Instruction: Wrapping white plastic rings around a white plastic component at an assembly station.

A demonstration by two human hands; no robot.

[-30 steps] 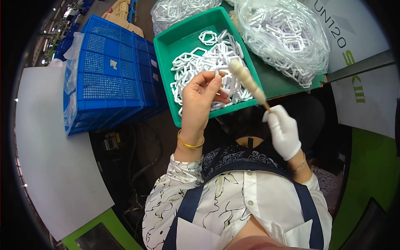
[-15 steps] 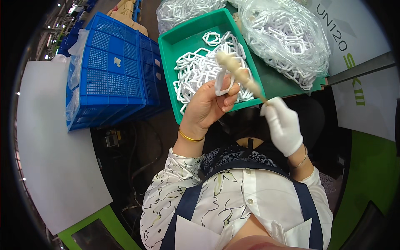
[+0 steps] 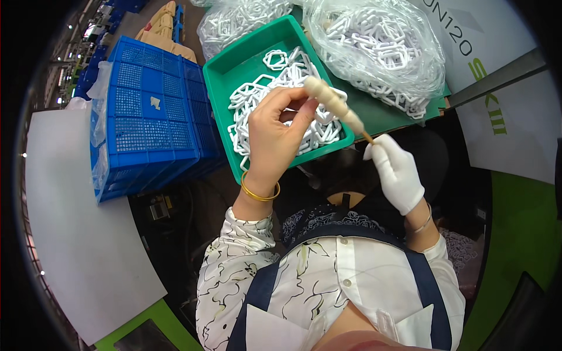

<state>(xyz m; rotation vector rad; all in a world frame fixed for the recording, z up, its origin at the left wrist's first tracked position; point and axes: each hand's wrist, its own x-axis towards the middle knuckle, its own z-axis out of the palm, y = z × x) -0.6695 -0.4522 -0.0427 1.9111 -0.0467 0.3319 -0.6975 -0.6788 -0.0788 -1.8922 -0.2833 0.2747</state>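
- The left hand (image 3: 275, 137) has drawn back from the pile toward the stick's thick end since a moment ago; its fingers curl, thumb and fingertips pressed together at that end.
- What they pinch is hidden behind the fingers.
- Under the hand, white plastic links (image 3: 275, 96) fill the green tray (image 3: 218, 76).
- The wooden stick (image 3: 336, 105) slants down to the gloved right hand (image 3: 398, 172), which pinches its thin tip.
- Above that grip, a clear bag (image 3: 380, 47) holds more links.
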